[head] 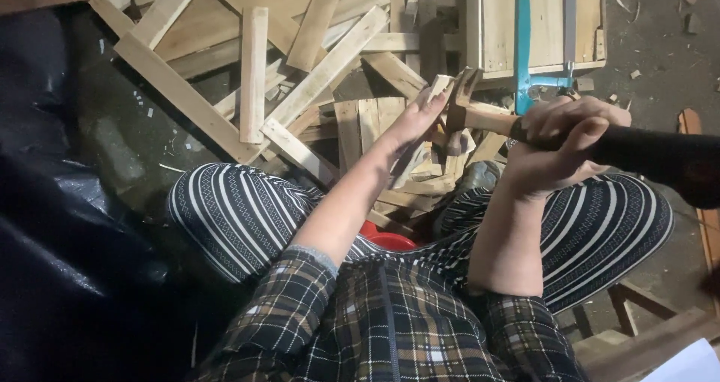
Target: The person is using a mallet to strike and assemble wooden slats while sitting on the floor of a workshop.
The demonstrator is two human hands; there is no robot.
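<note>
Hammer point(480, 112) in the right hand point(559, 146), its wooden handle gripped by closed fingers near the dark rubber end point(660, 161), and its metal claw head point(463, 89) pointing up and to the left. The left hand point(412, 123) is stretched out flat and open, fingers straight, its fingertips touching a small pale wood block point(439, 86) just beside the hammer head; whether it actually pinches the block cannot be told. Both hands hover above a loose heap of wood strips point(285, 74) on the floor point(127, 149), too many and too overlapped to count, lying crossed at all angles. One shallow wooden crate point(499, 22) stands at the top right of the heap; it holds one teal metal bar clamp point(523, 44) lying lengthwise across its slatted bottom. One red tub point(386, 239) shows only as a sliver between the knees, and its contents are hidden. The person sits with two legs in striped black-and-white trousers point(232, 209) spread either side of the heap, wearing a plaid shirt point(382, 322). Black plastic sheeting point(52, 239) fills the left side. A wooden frame point(645, 329) sits at the lower right.
</note>
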